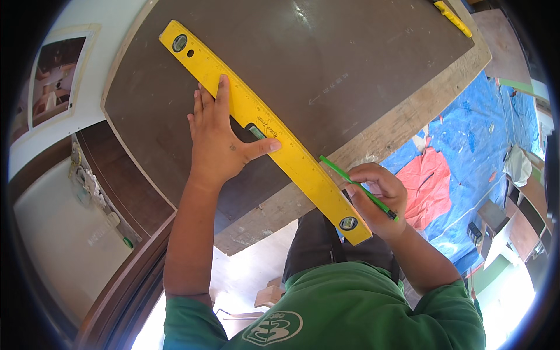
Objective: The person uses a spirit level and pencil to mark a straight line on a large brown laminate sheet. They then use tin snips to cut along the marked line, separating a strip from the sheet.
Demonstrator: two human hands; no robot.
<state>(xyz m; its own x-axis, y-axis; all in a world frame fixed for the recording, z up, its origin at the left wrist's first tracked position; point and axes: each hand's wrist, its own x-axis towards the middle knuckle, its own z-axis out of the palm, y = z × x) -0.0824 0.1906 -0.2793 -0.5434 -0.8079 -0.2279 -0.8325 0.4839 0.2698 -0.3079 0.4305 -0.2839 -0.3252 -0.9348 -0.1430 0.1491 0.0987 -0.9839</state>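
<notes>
A long yellow spirit level (pixel 291 154) lies slantwise across a dark brown board (pixel 344 70), its near right end jutting past the board's pale wooden edge. My left hand (pixel 217 137) rests spread on the board and level, with its thumb on the level's face and its index finger on the level's near-left edge. A slim green pencil (pixel 373 198) is pinched in my right hand (pixel 382 195), beside the level's near end. The pencil's tip points up and left, close to the level's right edge; whether it touches the board I cannot tell.
A yellow-handled cutter (pixel 454 20) lies at the board's far right corner. Blue sheeting (pixel 461 146) with a red cloth (pixel 424 189) covers the floor on the right. At the left are a wall with a framed picture (pixel 58 79) and a dark wooden frame (pixel 131 286).
</notes>
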